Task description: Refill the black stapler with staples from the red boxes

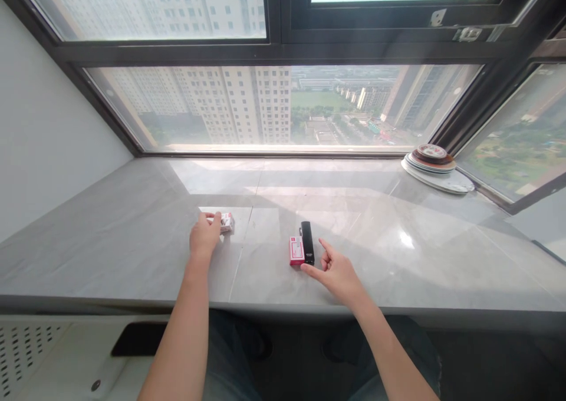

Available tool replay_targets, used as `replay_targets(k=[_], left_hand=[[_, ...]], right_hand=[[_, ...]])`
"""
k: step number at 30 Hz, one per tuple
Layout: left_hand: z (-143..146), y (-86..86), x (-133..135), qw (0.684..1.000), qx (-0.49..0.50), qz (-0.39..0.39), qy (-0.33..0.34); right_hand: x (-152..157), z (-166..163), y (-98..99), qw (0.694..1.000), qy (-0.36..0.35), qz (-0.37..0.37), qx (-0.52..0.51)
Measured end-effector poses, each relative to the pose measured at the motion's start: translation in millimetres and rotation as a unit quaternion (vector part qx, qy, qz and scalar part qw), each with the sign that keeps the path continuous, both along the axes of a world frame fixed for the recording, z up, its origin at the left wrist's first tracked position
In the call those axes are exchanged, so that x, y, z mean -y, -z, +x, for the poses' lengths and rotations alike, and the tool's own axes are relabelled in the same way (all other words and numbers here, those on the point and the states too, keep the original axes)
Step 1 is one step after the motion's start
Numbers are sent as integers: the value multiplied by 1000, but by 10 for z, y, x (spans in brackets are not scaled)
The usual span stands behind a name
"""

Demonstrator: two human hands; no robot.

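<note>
On the left of the grey sill, my left hand [206,234] has its fingers closed on a small white box [227,222] with red and dark print; the hand covers part of it. Right of the middle, a black stapler [307,245] lies lengthwise, pointing away from me. Close along its left side is a small red and white box [296,251]. My right hand [335,274] is just right of the stapler, thumb and index finger spread apart, other fingers curled. The thumb tip is at the stapler's near end; whether it touches I cannot tell.
A stack of plates [435,168] stands in the far right corner of the sill [132,236]. Dark-framed windows [274,50] rise behind it, and a white wall [53,124] bounds the left. Below the front edge is a white perforated panel [57,354].
</note>
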State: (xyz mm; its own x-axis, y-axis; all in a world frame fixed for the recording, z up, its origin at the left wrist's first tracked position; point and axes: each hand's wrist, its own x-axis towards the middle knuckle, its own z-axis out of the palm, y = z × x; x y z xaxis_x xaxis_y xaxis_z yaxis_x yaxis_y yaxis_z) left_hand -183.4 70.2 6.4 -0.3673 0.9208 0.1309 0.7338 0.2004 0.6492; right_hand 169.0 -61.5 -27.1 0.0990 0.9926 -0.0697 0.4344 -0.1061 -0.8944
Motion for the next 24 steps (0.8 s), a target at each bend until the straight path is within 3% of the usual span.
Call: replay_targets(k=[3,6,9,12,18,24], left_hand=[[162,82,-148,998,2,-20,65],[644,192,-184,989,12,-22,148],[1131,266,-105,976,22,-22,217],[1435,304,57,965,22,-24,259],[1591,345,387,967,-3,-30,254],[1835,366,485,970,-45,-56,234]], right_hand=[[-71,-39,-92,998,-41,-20,41],[-152,-75,-209,996,-74,-18,40],[-194,-97,-271,994,-102,-1,36],[-203,-96,-253,993,-109,14,39],[-202,-78,-194,990,-133,30,42],[-252,109,-266,979,-186,13,81]])
